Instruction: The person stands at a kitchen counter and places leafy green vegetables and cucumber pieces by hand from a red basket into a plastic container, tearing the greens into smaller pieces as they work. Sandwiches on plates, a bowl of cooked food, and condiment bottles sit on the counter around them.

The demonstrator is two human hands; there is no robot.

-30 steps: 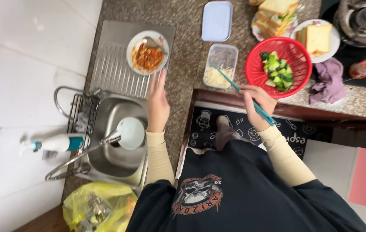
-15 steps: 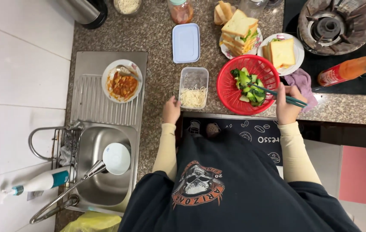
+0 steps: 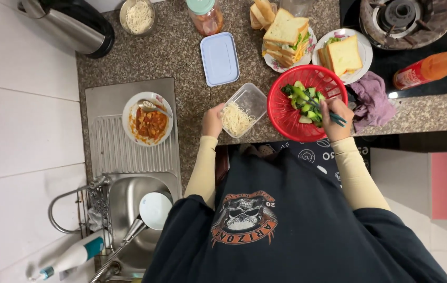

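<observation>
Your left hand (image 3: 213, 120) is curling its fingers around the near left side of a clear plastic container (image 3: 243, 110) of pale noodles, tipping it slightly at the front edge of the granite counter (image 3: 176, 52). Your right hand (image 3: 337, 118) is closing around a pair of dark teal chopsticks (image 3: 322, 105), pinching them with the tips reaching into the red basket (image 3: 307, 102). That basket is sitting just right of the container, also at the counter's front edge, and is holding cut green vegetables (image 3: 303, 100); whether the chopstick tips are actually gripping a piece is hard to tell from here.

Behind the container, a pale blue lid (image 3: 219, 58) is lying flat near the middle of the counter. Toward the back edge, stacked sandwiches (image 3: 285, 35) are resting on a patterned plate, and a second plate (image 3: 343, 52) beside it is carrying a bread slice. A purple cloth (image 3: 373, 99) is bunching up just right of the basket. At the left edge, on the steel draining board (image 3: 129, 152), a bowl of red saucy food (image 3: 147, 124) is sitting with a spoon in it.
</observation>
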